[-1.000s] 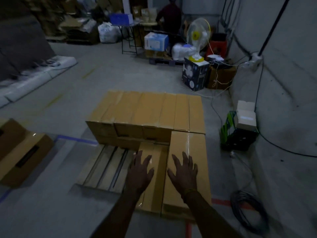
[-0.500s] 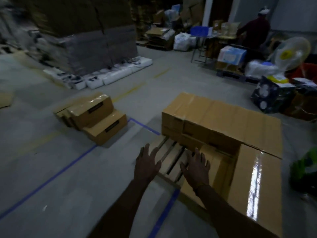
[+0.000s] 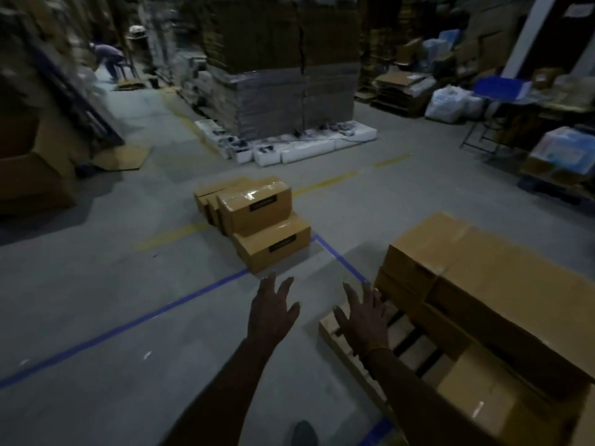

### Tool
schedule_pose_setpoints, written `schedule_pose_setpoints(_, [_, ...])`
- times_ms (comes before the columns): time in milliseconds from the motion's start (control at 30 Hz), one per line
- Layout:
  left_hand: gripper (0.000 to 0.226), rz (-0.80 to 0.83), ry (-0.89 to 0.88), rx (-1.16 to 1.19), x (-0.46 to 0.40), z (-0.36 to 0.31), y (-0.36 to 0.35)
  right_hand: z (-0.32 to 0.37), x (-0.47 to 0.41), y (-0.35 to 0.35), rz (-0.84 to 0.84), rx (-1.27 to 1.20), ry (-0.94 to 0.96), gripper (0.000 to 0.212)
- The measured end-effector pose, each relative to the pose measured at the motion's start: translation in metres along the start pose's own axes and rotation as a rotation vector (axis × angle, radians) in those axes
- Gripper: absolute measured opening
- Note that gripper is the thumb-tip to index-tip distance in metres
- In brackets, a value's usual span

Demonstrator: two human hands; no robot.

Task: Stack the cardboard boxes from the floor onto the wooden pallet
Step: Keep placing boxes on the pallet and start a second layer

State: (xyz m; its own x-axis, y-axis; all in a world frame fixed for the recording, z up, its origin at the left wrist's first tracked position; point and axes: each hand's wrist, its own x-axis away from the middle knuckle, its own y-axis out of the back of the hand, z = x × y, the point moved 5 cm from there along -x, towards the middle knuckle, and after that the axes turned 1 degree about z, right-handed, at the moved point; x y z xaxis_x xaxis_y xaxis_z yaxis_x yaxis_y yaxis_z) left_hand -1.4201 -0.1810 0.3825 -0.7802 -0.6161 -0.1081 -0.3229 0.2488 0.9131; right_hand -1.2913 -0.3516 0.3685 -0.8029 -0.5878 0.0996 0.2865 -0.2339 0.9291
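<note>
Several tan cardboard boxes sit on the grey floor ahead: a low one [image 3: 273, 249] nearest me, a taller one [image 3: 256, 206] behind it, more [image 3: 209, 196] leaning at its left. The wooden pallet [image 3: 344, 336] lies at lower right, its bare slats showing at the near corner. Stacked boxes [image 3: 476, 284] cover the rest of it. My left hand [image 3: 272, 312] hovers over the floor with fingers spread, holding nothing. Over the pallet's corner, my right hand [image 3: 362, 318] is also spread and holds nothing.
Blue tape lines [image 3: 128, 323] and yellow lines cross the floor. A tall stack of flat cardboard [image 3: 283, 69] on white foam blocks stands behind. A person [image 3: 108, 61] bends at far left. Bags, a table and boxes crowd the right. My shoe [image 3: 304, 434] shows below.
My view has swung left from the pallet toward the boxes on the floor. Both hands left the pallet boxes and now reach out open, the left one over bare floor.
</note>
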Motion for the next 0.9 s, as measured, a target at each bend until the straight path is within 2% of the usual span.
schedule_pose_setpoints(233, [0.065,0.007,0.123,-0.032,-0.097,0.064,0.013,0.064,-0.13,-0.016,0.036,-0.04,0.042,0.066])
schedule_pose_setpoints(433, [0.067,-0.013,0.218,-0.031,-0.184,0.107,0.022,0.124,-0.233,-0.02,0.069,0.003,0.16,0.067])
schedule_pose_setpoints(667, [0.066,-0.024,0.236,-0.065,-0.265,0.156,0.036,0.2,-0.314,-0.03,0.081,-0.021,0.276,0.066])
schedule_pose_setpoints(900, [0.068,-0.013,0.215,-0.037,-0.363,0.23,0.045,0.276,-0.405,-0.064,0.102,-0.019,0.264,0.066])
